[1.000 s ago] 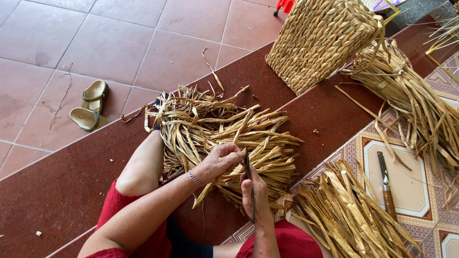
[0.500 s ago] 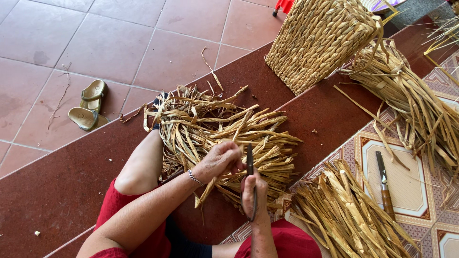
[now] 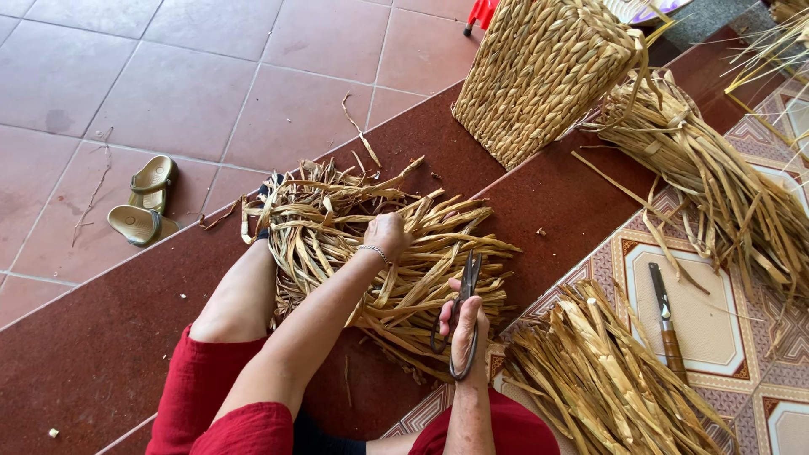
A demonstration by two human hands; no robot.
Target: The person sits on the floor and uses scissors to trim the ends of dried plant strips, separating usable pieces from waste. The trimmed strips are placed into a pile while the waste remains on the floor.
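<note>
The left hand (image 3: 389,237) gripped strands of the dried-leaf pile (image 3: 379,253) on the floor, steadying them. The right hand (image 3: 462,318) was closed around the scissors (image 3: 459,313), blades raised toward those strands.

Woven basket (image 3: 543,72) top cut by upper edge; red object (image 3: 482,12) beside it mostly out of frame, kind unclear. Right-hand leaf bundle (image 3: 725,185) runs off right edge. Scissors (image 3: 462,303) handles partly covered by right hand (image 3: 465,324). Left hand (image 3: 389,236) fingertips buried in leaf pile (image 3: 371,244). Pile underside not visible.
</note>
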